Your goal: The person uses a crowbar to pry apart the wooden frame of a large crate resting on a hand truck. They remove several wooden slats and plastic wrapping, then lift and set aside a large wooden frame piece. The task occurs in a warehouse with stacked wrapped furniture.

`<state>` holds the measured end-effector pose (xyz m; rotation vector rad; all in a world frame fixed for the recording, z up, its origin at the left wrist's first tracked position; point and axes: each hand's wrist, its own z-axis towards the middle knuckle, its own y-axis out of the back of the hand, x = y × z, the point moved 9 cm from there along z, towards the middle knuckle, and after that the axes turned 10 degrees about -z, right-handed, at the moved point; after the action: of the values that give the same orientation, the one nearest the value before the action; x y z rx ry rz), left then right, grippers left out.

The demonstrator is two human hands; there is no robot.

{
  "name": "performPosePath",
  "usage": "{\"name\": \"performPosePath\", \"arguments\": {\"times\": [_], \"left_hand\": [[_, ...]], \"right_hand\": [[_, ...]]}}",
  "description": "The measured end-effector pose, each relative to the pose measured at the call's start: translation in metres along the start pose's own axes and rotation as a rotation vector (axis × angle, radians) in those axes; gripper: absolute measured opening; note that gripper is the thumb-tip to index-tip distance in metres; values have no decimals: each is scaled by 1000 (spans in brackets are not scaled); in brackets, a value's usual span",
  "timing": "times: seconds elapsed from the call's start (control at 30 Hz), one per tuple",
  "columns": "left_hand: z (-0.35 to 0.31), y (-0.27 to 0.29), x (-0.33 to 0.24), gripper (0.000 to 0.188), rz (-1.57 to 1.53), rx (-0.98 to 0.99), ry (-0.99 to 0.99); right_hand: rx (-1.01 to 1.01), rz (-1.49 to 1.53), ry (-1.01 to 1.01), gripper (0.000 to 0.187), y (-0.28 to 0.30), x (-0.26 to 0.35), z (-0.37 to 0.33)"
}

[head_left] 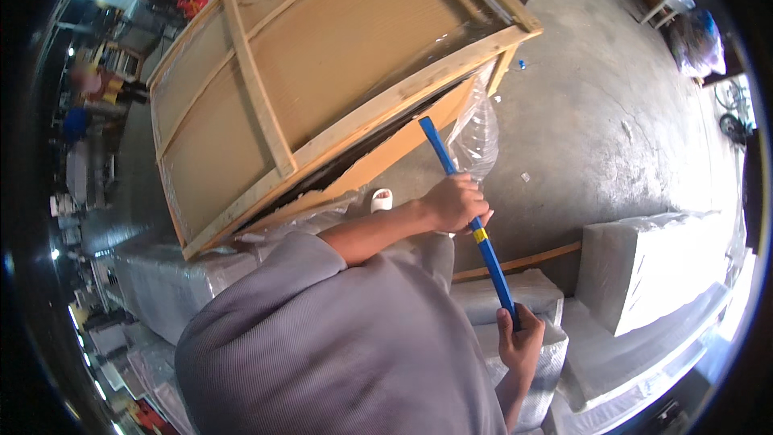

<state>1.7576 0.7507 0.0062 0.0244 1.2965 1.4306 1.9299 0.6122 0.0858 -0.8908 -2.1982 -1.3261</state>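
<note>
A blue pry bar (494, 267) with a yellow label is held slantwise in front of me. My left hand (457, 203) is closed around its upper half. Lower down, the fingers of my right hand (520, 337) are wrapped about its other end. The bar's flat tip points at the edge of a large wooden crate (256, 84) filled with cardboard panels. Whether the tip touches the crate I cannot tell. Along the crate's near side, a cardboard sheet (394, 153) is torn loose, leaving a dark gap under the wooden rail. Clear plastic wrap (475, 141) hangs at the crate's corner.
Wrapped white blocks (644, 270) and bubble-wrapped bundles (515, 294) lie at my right. Another wrapped bulk (165, 278) stands at the left. A wooden strip (523, 262) lies by the bundles. A person (105, 84) is in the far left background. Small scraps dot the concrete floor (564, 129).
</note>
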Motion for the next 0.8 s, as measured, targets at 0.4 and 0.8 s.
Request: {"name": "performPosePath", "arguments": {"times": [0.4,0.8], "left_hand": [[-186,71,12,27,43,-53,272],[-132,50,19,25,-87,95,35]], "right_hand": [[286,-169,36,39,-141,43,-8],[-30,-36,-163,36,-145,44,-51]]}}
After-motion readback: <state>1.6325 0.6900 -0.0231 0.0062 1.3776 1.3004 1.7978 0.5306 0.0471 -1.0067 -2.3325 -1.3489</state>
